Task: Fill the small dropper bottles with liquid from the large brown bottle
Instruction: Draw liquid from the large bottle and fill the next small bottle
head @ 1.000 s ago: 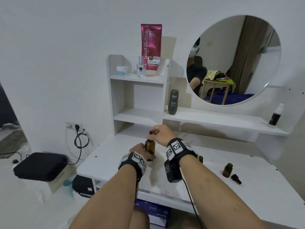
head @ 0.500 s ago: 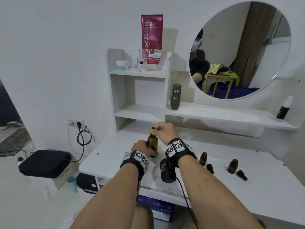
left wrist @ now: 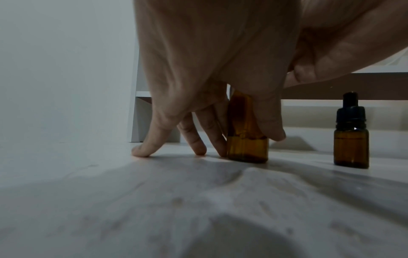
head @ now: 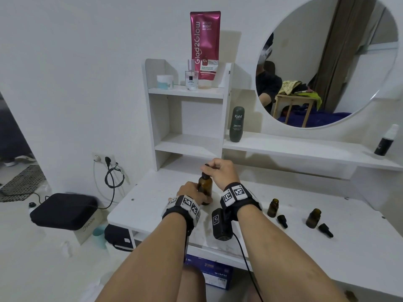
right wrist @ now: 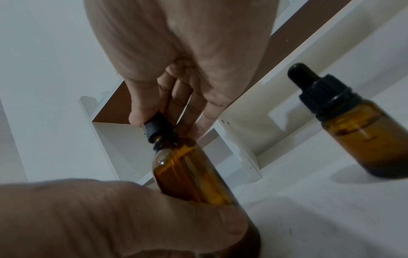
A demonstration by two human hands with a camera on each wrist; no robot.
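Your left hand (head: 192, 190) steadies the upright bottle (head: 205, 188); right hand (head: 220, 173) pinches its cap (right wrist: 159, 129) directly above, so lift straight up.

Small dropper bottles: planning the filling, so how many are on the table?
3. An uncapped bottle and a second uncapped bottle stand right of the right hand; a capped bottle stands by the large brown bottle, hidden in the head view.
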